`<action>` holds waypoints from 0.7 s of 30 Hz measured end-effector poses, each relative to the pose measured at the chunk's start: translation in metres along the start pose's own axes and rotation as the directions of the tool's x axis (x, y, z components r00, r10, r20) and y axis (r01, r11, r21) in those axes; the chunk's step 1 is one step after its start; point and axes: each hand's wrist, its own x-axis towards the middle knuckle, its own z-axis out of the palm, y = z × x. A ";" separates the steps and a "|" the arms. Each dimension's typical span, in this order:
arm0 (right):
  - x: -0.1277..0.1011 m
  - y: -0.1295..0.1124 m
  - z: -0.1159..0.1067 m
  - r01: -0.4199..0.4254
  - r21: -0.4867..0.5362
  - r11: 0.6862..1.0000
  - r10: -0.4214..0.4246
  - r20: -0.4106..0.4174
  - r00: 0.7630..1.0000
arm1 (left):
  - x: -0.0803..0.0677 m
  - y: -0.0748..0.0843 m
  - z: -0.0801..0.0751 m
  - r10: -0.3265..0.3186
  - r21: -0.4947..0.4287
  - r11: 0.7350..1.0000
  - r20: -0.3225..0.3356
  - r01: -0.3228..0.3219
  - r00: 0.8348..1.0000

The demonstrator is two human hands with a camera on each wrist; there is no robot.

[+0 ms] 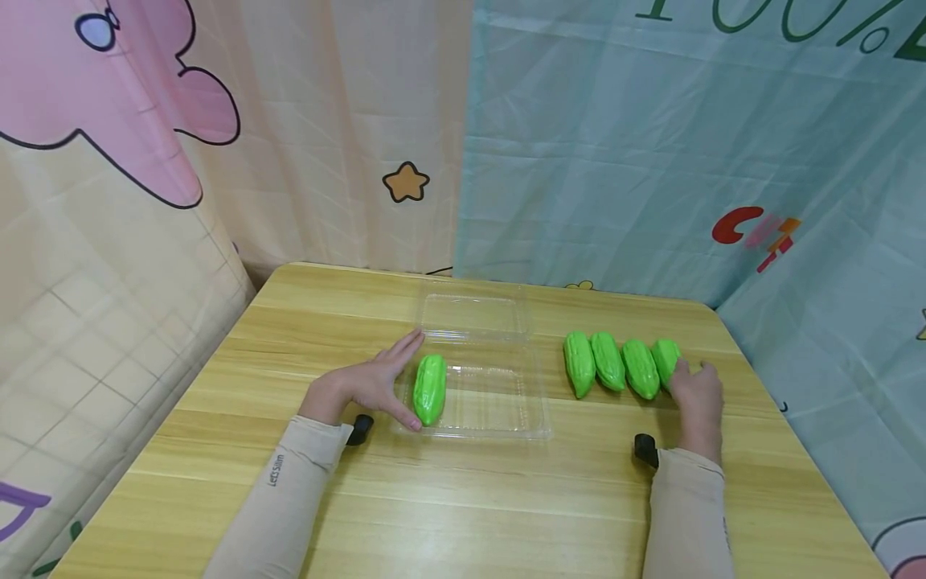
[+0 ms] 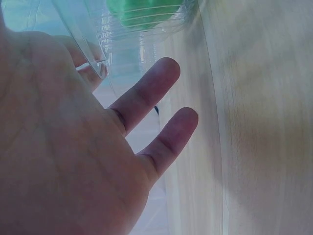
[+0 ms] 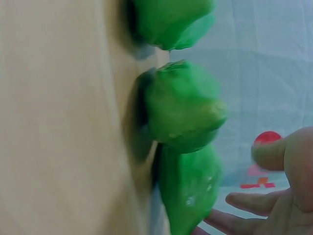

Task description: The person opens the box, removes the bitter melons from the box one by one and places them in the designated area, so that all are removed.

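Green is the colour of every toy gourd on the wooden table (image 1: pixel 463 498). Going from the left, the left hand (image 1: pixel 376 384) lies flat with its fingers straight, holding nothing. It rests against the left edge of the clear plastic box (image 1: pixel 499 402). 1 gourd in the box (image 1: pixel 430 389) lies at the left side of the tray, just beside that hand's fingers. The box lid (image 1: pixel 473 315) is folded open behind the tray.

Further right, 4 gourds sit in a row (image 1: pixel 611 362) on the table, touching each other. The right hand (image 1: pixel 698 394) is at the right end of the row, on the last gourd (image 1: pixel 665 358). Its fingers look loose and spread in the wrist view, so I think it touches but does not grip yet.

What could go wrong? The box is thin and light, so a push from the left hand could slide it away. The gourds are round and smooth, so a weak grip could let 1 slip. A bump could also make the whole row roll apart.
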 end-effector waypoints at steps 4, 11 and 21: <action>-0.002 -0.005 -0.002 0.013 0.003 1.000 -0.013 -0.017 1.000 | 0.000 -0.001 0.001 0.003 0.002 1.000 -0.001 -0.003 1.000; -0.015 -0.022 -0.008 0.064 0.059 0.996 -0.058 -0.089 0.994 | 0.000 0.000 0.000 0.007 0.003 1.000 -0.001 -0.007 1.000; -0.048 -0.071 -0.005 0.199 0.292 0.936 -0.188 -0.066 0.980 | 0.000 0.000 0.000 0.008 0.012 1.000 0.001 -0.008 1.000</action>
